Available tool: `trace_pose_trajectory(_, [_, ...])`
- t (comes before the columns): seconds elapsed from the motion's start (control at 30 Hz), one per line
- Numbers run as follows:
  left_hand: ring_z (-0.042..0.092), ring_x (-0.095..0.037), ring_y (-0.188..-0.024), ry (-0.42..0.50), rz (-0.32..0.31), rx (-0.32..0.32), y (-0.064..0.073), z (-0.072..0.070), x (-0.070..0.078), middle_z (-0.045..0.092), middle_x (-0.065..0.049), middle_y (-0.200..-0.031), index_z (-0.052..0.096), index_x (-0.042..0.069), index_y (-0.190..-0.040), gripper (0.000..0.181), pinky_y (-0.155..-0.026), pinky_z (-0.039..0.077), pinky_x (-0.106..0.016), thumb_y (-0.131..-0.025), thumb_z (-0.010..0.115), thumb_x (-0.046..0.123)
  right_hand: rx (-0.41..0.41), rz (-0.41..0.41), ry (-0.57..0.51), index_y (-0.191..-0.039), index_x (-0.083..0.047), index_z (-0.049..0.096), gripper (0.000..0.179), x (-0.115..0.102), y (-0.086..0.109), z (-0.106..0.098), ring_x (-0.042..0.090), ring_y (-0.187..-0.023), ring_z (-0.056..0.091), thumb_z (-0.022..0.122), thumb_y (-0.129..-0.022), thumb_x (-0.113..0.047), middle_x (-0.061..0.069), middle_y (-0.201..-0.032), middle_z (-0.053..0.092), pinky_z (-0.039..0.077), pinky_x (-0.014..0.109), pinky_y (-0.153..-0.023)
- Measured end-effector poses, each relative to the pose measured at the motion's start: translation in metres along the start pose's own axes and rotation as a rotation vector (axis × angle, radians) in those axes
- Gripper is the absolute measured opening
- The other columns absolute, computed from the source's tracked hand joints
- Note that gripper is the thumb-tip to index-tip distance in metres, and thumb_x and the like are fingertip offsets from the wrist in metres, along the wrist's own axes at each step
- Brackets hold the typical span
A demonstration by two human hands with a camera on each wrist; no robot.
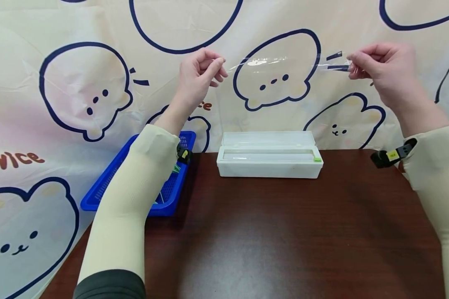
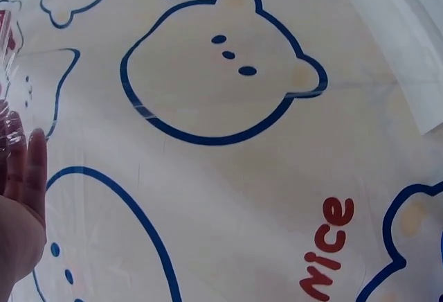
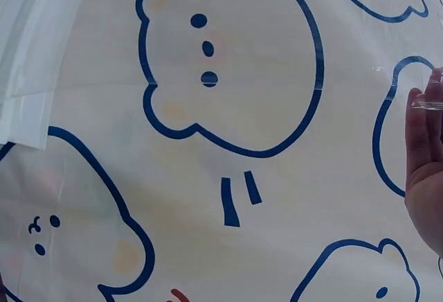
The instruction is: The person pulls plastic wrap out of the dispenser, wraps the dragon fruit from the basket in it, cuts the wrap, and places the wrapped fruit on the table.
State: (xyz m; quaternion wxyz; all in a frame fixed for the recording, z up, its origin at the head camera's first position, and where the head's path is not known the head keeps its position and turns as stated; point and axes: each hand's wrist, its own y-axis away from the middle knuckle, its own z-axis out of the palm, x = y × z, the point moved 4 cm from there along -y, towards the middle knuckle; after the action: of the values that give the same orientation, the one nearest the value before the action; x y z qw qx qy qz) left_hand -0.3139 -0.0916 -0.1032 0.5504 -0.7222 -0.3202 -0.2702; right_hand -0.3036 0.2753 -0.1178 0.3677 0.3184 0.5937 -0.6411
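Observation:
A sheet of clear plastic wrap (image 1: 263, 62) stretches between my two hands, up in front of the patterned cloth. My left hand (image 1: 200, 77) pinches its left end between thumb and fingers. At the other end, my right hand (image 1: 387, 72) pinches the wrap, which bunches by the fingertips. Below the sheet, a white plastic wrap dispenser (image 1: 269, 169) stands at the table's back edge, its lid raised. In the left wrist view, shiny film (image 2: 12, 132) crosses the fingers at the left edge; the right wrist view has film (image 3: 429, 105) over the fingertips too.
At the back left, a blue basket (image 1: 164, 211) holds a few small items, partly hidden behind my left forearm. A green slider (image 1: 317, 159) sits at the dispenser's right end. The dark wooden table (image 1: 284, 232) meets a cloth (image 1: 18, 104) printed with bears.

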Motion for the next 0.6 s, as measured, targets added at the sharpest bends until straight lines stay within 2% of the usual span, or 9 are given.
trace_pose_trajectory(0.23, [0.060,-0.022,-0.070,0.039,0.021,0.032,0.006,0.002,-0.014,0.067,-0.008,-0.080,0.065,0.003,-0.102,0.010,-0.065,0.053,-0.027,-0.097,0.060,0.010,-0.020,-0.048,-0.030,-0.093,0.011,0.070,0.015,0.005,0.012,0.003,0.018,-0.060,0.061,0.073,-0.084,0.000,0.013,-0.073,0.064,0.053,0.023,-0.064])
trace_pose_trajectory(0.37, [0.060,-0.022,-0.069,0.050,0.039,0.029,0.010,0.002,-0.023,0.066,-0.008,-0.080,0.065,0.003,-0.104,0.012,-0.059,0.052,-0.024,-0.096,0.061,0.011,-0.033,-0.079,-0.053,-0.093,0.014,0.068,0.015,0.004,0.018,0.003,0.020,-0.059,0.061,0.072,-0.085,0.002,0.014,-0.072,0.064,0.054,0.024,-0.062])
trace_pose_trajectory(0.6, [0.059,-0.023,-0.065,0.068,0.044,0.027,0.028,-0.001,-0.026,0.066,-0.009,-0.077,0.066,0.004,-0.103,0.012,-0.054,0.051,-0.024,-0.097,0.061,0.012,-0.068,-0.131,-0.057,-0.092,0.017,0.067,0.013,0.004,0.035,0.007,0.020,-0.055,0.060,0.068,-0.086,0.005,0.016,-0.070,0.062,0.053,0.025,-0.056])
